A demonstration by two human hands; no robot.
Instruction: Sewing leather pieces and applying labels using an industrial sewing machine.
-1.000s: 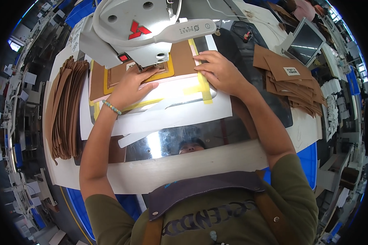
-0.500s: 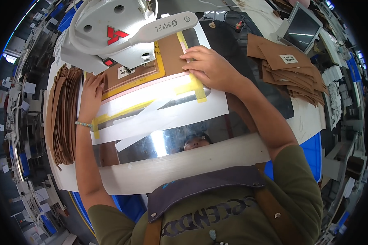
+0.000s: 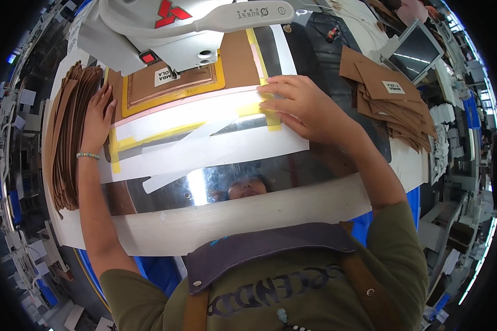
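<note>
My left hand (image 3: pixel 98 117) lies with fingers stretched along the left edge of a brown sheet (image 3: pixel 238 60), beside a stack of brown pieces. At the opposite side, my right hand (image 3: pixel 308 107) has its fingers apart, their tips touching the yellow-taped corner of the white backing (image 3: pixel 204 157). A yellow frame (image 3: pixel 220 77) rests on the brown sheet, around a smaller brown panel with a white printed label (image 3: pixel 163 78). Above it stands the white head of a sewing machine (image 3: pixel 149 39), its lower part near the label and hiding the frame's far side.
Upright brown pieces (image 3: pixel 66 143) are packed at the left. More labelled brown pieces (image 3: pixel 389 99) lie piled at the right, near a small screen (image 3: pixel 415 51). A shiny metal plate (image 3: pixel 292 176) borders the table's pale front edge (image 3: pixel 243 227). Blue containers show below.
My left hand has moved left, off the frame's corner to the sheet's edge. My right hand has slid nearer to me, to the taped corner. The whole view has also shifted.
</note>
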